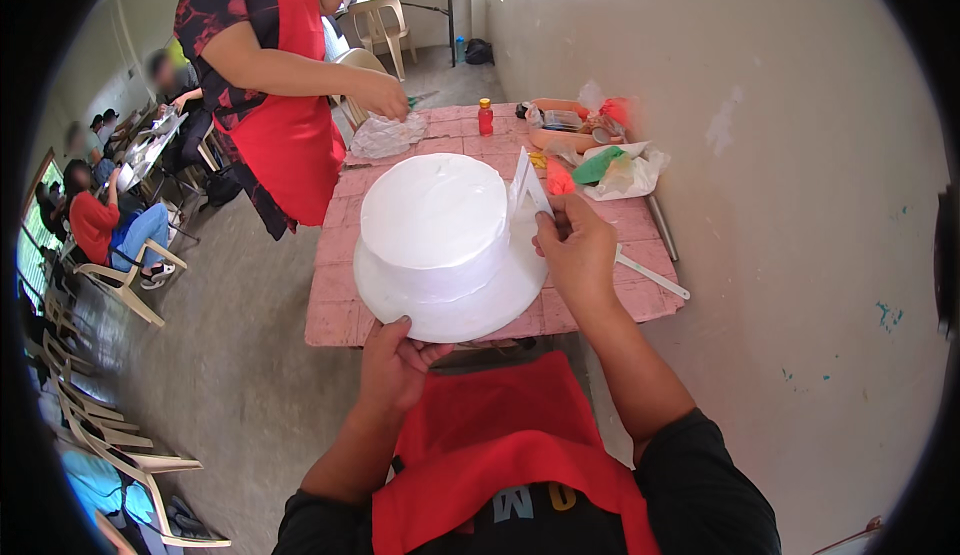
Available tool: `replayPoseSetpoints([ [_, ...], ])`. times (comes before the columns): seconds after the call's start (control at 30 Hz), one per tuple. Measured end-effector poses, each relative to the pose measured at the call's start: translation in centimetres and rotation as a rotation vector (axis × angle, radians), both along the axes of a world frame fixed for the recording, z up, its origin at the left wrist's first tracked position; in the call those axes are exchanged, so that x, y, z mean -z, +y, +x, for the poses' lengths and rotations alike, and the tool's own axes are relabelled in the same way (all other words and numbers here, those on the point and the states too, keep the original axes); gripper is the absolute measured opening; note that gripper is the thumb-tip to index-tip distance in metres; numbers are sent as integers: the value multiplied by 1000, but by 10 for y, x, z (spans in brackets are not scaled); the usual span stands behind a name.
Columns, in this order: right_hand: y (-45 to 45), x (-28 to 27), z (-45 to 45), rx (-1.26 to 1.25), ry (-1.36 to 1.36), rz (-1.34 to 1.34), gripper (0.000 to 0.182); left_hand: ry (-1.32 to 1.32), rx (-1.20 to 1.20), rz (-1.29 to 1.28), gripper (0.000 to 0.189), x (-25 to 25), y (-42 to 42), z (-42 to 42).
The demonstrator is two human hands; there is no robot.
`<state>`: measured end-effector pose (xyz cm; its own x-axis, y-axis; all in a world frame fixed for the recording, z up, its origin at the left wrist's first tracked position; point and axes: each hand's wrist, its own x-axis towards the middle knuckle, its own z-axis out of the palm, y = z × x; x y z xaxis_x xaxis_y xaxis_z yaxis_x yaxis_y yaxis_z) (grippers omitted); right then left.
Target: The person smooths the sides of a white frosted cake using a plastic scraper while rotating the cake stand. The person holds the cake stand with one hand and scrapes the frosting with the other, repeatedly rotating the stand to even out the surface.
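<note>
A round cake form covered in smooth white icing (433, 210) stands on a round white board (450, 322) on the pink table. My left hand (396, 364) grips the near rim of the board, thumb on top and fingers at its edge. My right hand (579, 246) pinches a white triangular scraper (534, 189) between thumb and fingers. The scraper is upright, with its left edge against or very close to the cake's right side; white icing shows on it. Right of my hand, a pale flat-handled tool (652, 277) lies across the table's right part.
The pink table (337, 285) also bears a small red bottle (486, 118), an orange tray of supplies (577, 135), piping bags with green (598, 165) and orange-red contents, and crumpled plastic (386, 135). A person in a red apron (292, 127) stands at the far left. A wall (750, 142) rises at the right.
</note>
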<state>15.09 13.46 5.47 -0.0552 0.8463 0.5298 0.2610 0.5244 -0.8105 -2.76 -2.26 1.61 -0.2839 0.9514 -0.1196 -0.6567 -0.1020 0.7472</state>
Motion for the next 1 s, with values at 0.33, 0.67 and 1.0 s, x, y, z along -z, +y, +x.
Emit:
replayPoseSetpoints([
  [0.33,-6,-2,6,14,-175,170,20,5,43,-25,40,5,-1,-1],
  [0.67,-22,-15,7,19,-181,148,19,21,19,-14,42,9,-1,3],
  [1.0,-27,-9,11,22,-180,175,19,-18,32,-47,29,0,-3,12],
])
